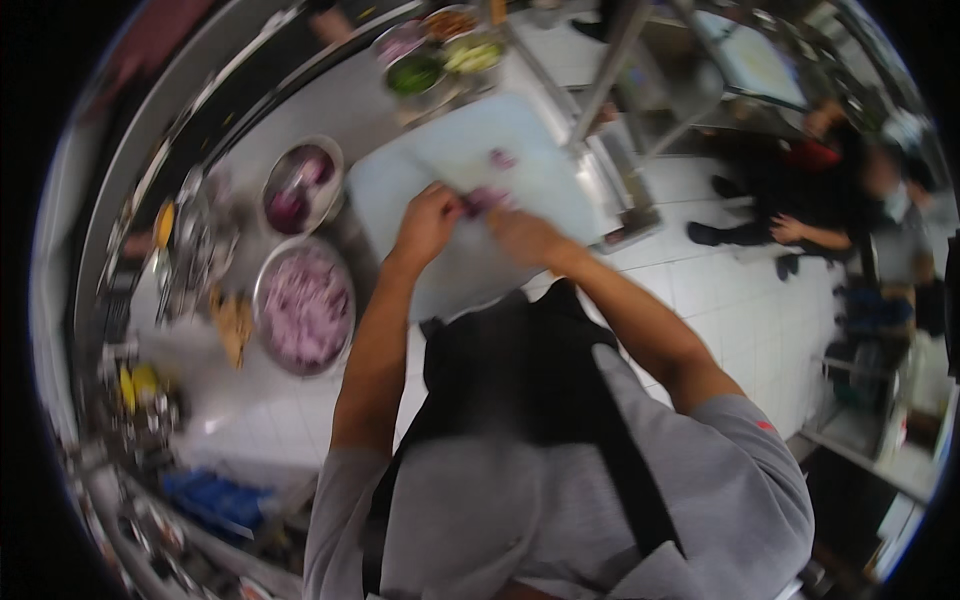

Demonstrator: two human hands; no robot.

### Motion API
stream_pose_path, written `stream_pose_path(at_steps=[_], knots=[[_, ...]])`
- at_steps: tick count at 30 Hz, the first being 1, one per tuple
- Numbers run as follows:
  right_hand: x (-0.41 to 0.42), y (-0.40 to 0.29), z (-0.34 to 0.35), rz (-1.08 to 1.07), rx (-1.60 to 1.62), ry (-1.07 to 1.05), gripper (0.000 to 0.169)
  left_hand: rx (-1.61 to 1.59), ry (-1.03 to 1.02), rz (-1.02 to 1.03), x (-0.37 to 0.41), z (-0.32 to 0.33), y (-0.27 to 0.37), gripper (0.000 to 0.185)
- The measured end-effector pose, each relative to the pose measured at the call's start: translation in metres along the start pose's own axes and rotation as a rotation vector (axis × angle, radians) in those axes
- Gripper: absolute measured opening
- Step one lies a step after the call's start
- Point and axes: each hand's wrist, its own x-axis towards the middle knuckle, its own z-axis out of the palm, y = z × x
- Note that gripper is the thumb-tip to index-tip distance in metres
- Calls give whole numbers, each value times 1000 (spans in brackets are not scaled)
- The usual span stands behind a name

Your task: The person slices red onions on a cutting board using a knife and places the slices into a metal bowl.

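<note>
A white cutting board (469, 274) lies before me on the steel counter. My left hand (429, 221) is at its middle, with bent fingertips on a piece of red onion (474, 204). Close by on the right, my right hand (529, 238) is curled and blurred by motion. A small yellowish part, seemingly a tool's handle (493, 218), shows at its fingers; no blade can be made out. Cut red onion (491, 196) lies between the hands, and another onion piece (502, 157) is farther up the board.
Left of the board stand a bowl of red onion halves or whole onions (288, 210) and a larger steel bowl of sliced onion (307, 307). Beyond it are several containers of cut vegetables (471, 56). A metal post (611, 71) rises at right. Another person (787, 195) is farther right.
</note>
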Motion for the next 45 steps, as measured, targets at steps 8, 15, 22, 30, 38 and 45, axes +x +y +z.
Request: stream_pose_path(at_steps=[8,15,22,30,38,45], knots=[[-3,-24,-40,173,91,-110,33,34,36,-56,-9,3,-2,10],[0,-32,-35,177,110,-67,34,53,92,-46,-12,3,4,11],[-7,-30,-48,144,87,-93,34,54,128,-31,-15,7,3,10],[-13,-44,-79,135,61,-207,36,65,144,-52,-21,6,8,10],[-7,-39,-73,110,85,-201,37,61,173,-41,-24,12,-1,9],[10,-19,-29,155,78,-137,36,30,185,-58,-20,18,-6,9]])
